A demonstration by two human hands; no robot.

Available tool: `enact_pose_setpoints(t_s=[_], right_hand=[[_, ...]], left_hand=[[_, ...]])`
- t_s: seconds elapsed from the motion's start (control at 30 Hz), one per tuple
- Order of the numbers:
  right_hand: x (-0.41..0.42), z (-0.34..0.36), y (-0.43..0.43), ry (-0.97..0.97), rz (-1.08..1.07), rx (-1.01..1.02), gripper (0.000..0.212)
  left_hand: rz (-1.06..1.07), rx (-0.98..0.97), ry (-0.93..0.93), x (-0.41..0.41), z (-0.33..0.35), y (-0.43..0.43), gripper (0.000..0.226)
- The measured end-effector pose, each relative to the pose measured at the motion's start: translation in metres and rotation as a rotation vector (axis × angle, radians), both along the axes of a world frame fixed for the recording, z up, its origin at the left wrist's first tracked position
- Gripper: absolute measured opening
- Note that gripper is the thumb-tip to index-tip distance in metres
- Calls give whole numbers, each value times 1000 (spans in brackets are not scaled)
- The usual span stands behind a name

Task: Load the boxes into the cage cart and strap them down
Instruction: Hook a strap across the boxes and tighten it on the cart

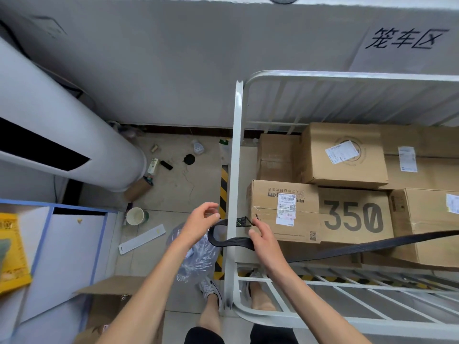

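the strap (233, 242) is black; the cage cart (234, 170) bars are white. the boxes (320, 160) are brown cardboard with white labels (286, 209); the near middle box (355, 219) bears black "350" numerals. yellow-and-black striped tape (223, 184) lies left of the cart. far left, a yellow packet (12, 252) and a blue-edged shelf (51, 214).

The post (234, 157) of the cage cart (347, 76) stands between my hands, left hand (201, 219) outside it, right hand (263, 240) on the cart side. The strap (233, 240) loops round the post between them, then runs off to the right past my right hand. Boxes (345, 157) sit in the cart beyond and right of my right hand; a plastic bag (196, 259) lies below my left hand, a paper cup (136, 216) to its left.
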State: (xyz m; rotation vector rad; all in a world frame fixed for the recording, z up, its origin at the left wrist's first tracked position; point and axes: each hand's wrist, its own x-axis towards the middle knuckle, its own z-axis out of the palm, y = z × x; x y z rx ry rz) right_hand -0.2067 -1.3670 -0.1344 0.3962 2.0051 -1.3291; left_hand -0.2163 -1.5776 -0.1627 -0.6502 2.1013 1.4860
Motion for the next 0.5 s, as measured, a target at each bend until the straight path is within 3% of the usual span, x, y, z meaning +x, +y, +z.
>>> enact_pose_setpoints(t_s=[0.1,0.3,0.5], right_hand=[[0,9,6,15,-10,-18,46],[-4,19,29,31,8,-29,47],[-9,18,65,66,51,-47,44]], left_hand=[[-77,-16,153,-5,19,33,30],[-627,-326,-47,-33,32,86,58],[-679,-409,-74,-40,26,118,35]])
